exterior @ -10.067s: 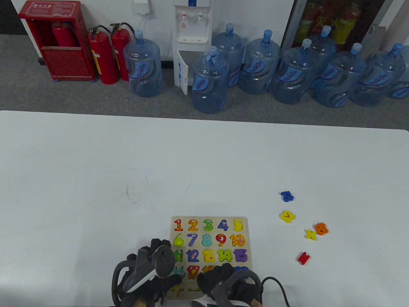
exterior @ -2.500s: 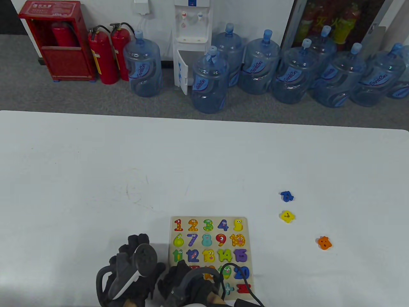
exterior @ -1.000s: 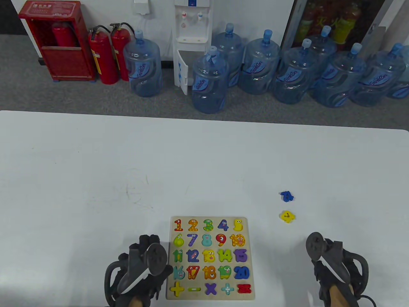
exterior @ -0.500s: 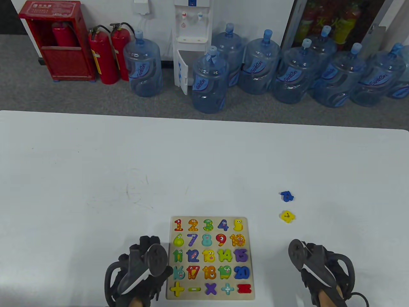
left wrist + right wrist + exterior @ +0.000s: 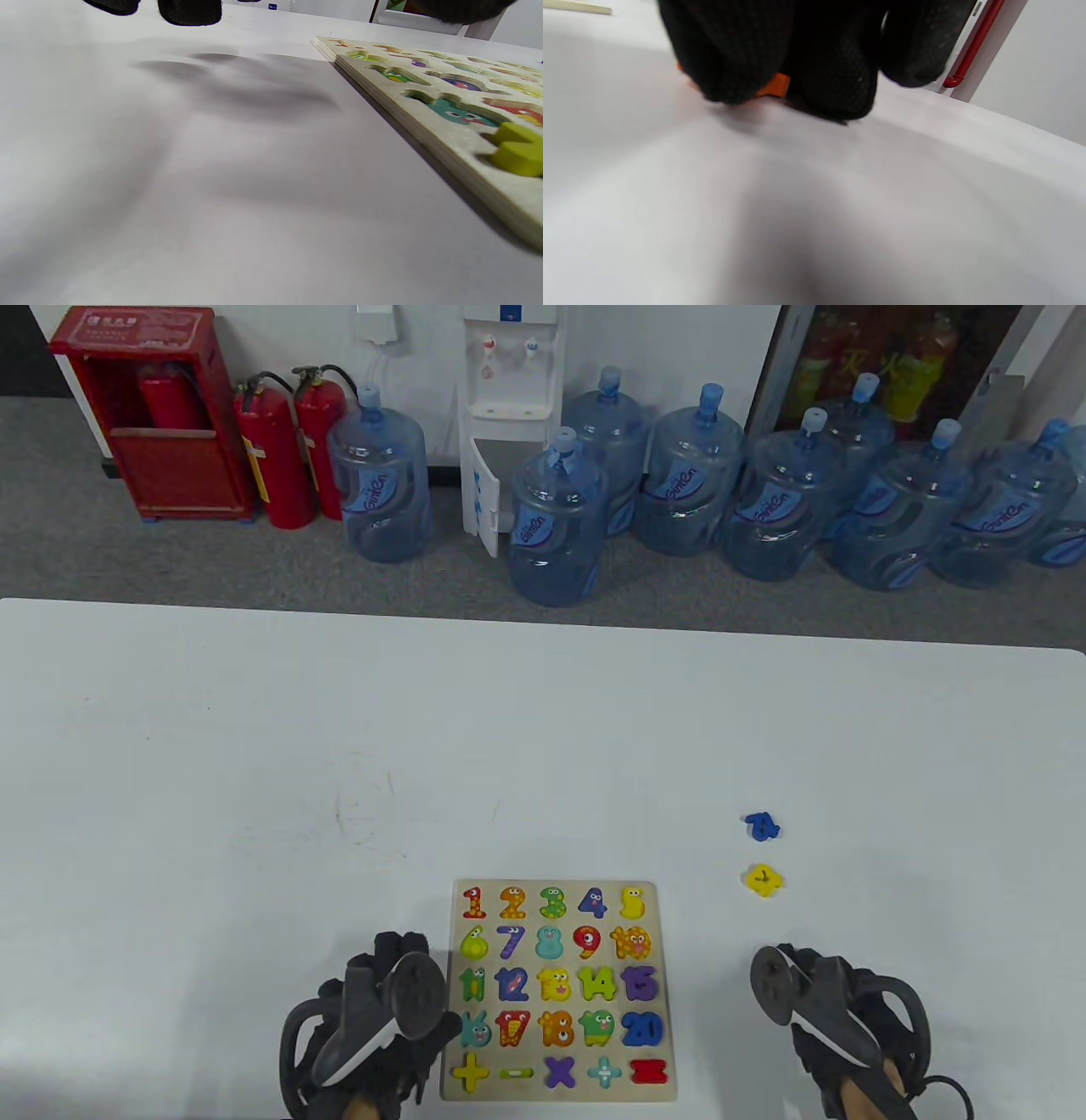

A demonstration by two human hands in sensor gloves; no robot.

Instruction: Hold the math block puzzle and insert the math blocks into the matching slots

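The wooden number puzzle board [image 5: 659,937] lies flat near the table's front edge, with coloured numbers and signs in its slots. It also shows in the left wrist view [image 5: 449,146]. My left hand [image 5: 386,1014] rests beside the board's left edge, fingertips [image 5: 191,9] spread above the table, holding nothing. My right hand [image 5: 819,997] is right of the board. In the right wrist view its fingers [image 5: 729,63] are curled over an orange block [image 5: 775,88] at the table surface. A blue block [image 5: 762,825] and a yellow block [image 5: 763,880] lie loose beyond it.
The white table [image 5: 339,746] stretches wide beyond the board. Behind its far edge stand water jugs [image 5: 556,526], a dispenser and red fire extinguishers [image 5: 276,453] on the floor.
My right hand left the board, took the orange block at the right, and has slid left toward the board over the last second. The left hand has stayed put.
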